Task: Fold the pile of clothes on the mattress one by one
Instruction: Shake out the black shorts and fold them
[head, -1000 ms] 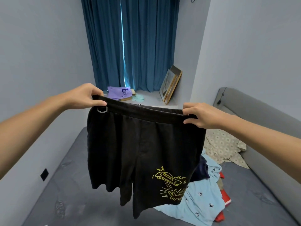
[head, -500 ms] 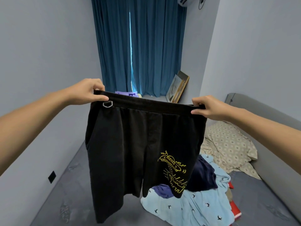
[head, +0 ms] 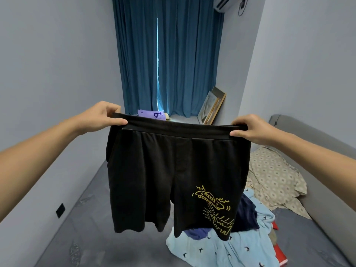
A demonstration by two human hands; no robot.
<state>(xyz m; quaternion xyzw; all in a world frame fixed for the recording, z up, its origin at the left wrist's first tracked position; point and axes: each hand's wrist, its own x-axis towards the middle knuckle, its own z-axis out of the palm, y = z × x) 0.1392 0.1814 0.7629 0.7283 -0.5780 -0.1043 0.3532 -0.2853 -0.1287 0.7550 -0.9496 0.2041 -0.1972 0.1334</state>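
The black shorts (head: 173,170) hang spread out in the air above the mattress (head: 92,218), held up by their waistband at arm's length. The left hand (head: 102,116) pinches the left end of the band with the thumb in front and the fingers curled over the top edge, and the right hand (head: 250,130) pinches the right end in the same way, so the band is pulled fairly straight between them. Both legs dangle free, the one with the yellow print lower in the frame, and no fold is in the shorts yet. Below and to the right, the pile of clothes (head: 221,245) lies loose and crumpled on the mattress: a light blue piece with small dark birds, something navy on top of it, a bit of red at its edge. A patterned pillow (head: 275,176) sits beyond the pile against the grey headboard (head: 308,151). Far off by the blue curtain (head: 169,54) a purple garment (head: 152,115) lies flat; whether it is already folded I cannot tell from here. So the job looks to be at an early stage: this one piece is only shaken out and held ready, the first fold is not yet made, and several garments in the pile are left to do.
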